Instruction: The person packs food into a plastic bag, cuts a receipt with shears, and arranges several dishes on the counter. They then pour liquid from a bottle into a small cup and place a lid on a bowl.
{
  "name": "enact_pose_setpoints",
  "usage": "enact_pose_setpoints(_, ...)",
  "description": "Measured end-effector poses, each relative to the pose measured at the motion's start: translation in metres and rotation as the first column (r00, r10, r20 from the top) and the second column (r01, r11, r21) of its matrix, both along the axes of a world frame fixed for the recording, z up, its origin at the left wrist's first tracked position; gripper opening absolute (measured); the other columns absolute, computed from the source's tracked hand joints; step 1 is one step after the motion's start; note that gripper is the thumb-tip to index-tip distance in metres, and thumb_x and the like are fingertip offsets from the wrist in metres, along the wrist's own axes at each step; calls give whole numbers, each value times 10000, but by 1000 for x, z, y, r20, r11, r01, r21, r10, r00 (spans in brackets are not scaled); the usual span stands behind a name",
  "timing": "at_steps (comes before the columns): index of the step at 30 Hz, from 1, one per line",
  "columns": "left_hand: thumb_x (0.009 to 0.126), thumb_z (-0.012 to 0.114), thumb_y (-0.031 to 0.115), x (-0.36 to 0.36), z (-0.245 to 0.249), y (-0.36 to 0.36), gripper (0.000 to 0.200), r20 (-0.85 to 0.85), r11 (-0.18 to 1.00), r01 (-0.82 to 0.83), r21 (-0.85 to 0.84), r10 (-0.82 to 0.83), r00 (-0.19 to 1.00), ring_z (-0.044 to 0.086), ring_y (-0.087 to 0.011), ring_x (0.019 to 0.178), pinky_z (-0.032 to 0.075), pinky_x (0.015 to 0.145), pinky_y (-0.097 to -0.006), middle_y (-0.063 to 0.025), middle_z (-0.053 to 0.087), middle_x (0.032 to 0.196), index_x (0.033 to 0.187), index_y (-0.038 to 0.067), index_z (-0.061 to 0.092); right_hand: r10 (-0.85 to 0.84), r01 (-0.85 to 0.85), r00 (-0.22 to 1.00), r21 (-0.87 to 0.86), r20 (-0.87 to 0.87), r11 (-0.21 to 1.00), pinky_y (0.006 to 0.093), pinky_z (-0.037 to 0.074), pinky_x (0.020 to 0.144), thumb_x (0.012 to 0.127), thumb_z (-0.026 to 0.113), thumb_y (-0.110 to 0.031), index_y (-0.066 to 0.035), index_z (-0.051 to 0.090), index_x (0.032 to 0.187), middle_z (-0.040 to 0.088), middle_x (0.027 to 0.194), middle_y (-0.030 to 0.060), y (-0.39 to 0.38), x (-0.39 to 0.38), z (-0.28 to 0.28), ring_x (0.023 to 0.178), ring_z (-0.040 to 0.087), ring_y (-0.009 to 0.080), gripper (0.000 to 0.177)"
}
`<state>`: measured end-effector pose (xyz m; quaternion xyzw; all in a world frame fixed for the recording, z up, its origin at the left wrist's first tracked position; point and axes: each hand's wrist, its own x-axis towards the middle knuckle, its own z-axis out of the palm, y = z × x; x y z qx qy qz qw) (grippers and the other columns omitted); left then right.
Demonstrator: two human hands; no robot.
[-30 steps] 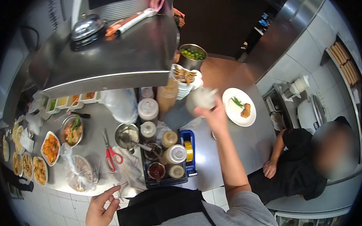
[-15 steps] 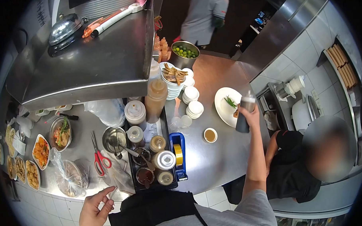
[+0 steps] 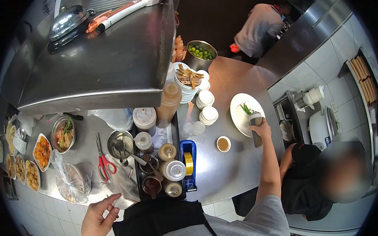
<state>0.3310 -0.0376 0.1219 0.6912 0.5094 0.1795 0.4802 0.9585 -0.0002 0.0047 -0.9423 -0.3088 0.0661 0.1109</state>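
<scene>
My right hand [image 3: 262, 130] grips a dark squeeze bottle [image 3: 257, 140] at the right edge of a white oval plate [image 3: 237, 106]. Green stalks [image 3: 245, 108] lie on this plate; whatever else is on it is partly hidden behind the bottle and hand. Left of the plate sits a small cup of brown sauce [image 3: 223, 144]. At the lower left, my left hand [image 3: 100, 219] hovers by the counter's front edge, its thumb and index finger apart and nothing visible between them. Nearest to it are a crumpled cloth [image 3: 124, 184] and red-handled scissors [image 3: 104, 164].
A black tray [image 3: 176, 131] carries several sauce bottles, beside a blue tape dispenser [image 3: 189, 166]. Small white dishes [image 3: 208, 115] stand stacked behind. Food bowls [image 3: 43, 152] line the left. A steel shelf [image 3: 95, 63] overhangs the counter. A person in black [image 3: 308, 184] stands close at right.
My right hand has lowered the bottle slightly, still beside the plate. The person in grey at the back has moved right. The view has shifted a little; my left hand stays nearly still.
</scene>
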Motion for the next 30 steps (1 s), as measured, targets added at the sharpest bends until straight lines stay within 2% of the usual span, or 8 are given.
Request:
enact_pose_setpoints(3,766,587,13,-4,2,-1,335,-2,998,-22,-57,22,1000,538,-182,504,414,532,-273,-72,499,559,1099,35,574,35,-35,999,99,8,994,353,472,787,477,789,-310,-51,482,1140,619,982,150,0,14,-9,923,602,277,775)
enact_pose_setpoints(6,762,589,30,-7,2,-4,335,-32,1000,-14,14,15,999,537,-223,513,421,544,-291,-88,515,572,1096,47,578,358,-97,896,671,-263,735,304,486,666,608,751,-102,-10,454,1084,585,830,79,5,10,-8,794,591,167,568)
enact_pose_setpoints(11,778,572,60,-13,10,-9,346,22,995,58,78,-60,998,551,-287,535,430,537,-326,-126,561,600,1123,79,560,670,-35,675,893,-310,449,294,399,849,640,718,-83,-39,454,1142,535,1018,53,16,-113,86,941,519,172,569)
enact_pose_setpoints(16,837,537,124,-41,15,-36,336,89,983,83,163,-99,991,587,-347,694,460,630,-390,-182,618,793,1170,89,512,854,125,225,884,-468,451,331,392,931,716,632,-13,16,398,1232,504,1145,89,29,-197,96,1028,512,207,567)
enact_pose_setpoints(20,863,506,147,-81,2,-69,325,163,978,-59,201,26,986,565,-345,676,454,632,-376,-181,600,758,1183,86,499,885,91,217,911,-412,402,328,343,968,686,643,33,-5,317,1303,448,1230,111,46,-265,73,1107,455,216,699)
enact_pose_setpoints(24,852,522,93,-124,-4,-95,381,157,974,-210,86,195,968,605,-183,663,469,619,-295,-97,593,738,1231,87,477,926,-62,282,958,-251,279,325,311,984,615,660,107,-7,295,1312,429,1252,115,56,-317,56,1137,427,225,796)
enact_pose_setpoints(26,837,483,21,-157,-16,-101,410,268,936,-352,-16,344,900,582,-94,660,482,632,-255,-35,544,733,1243,74,468,901,-186,335,919,-274,348,326,360,940,589,674,105,-15,314,1297,447,1218,106,58,-329,48,1110,448,223,803)
enact_pose_setpoints(30,802,467,-28,-266,-76,-85,406,319,747,-663,50,617,719,572,-116,677,498,641,-248,-26,509,790,1202,40,489,854,-348,345,791,-390,502,299,395,893,614,666,83,-19,356,1263,475,1180,100,72,-312,16,1066,480,195,726)
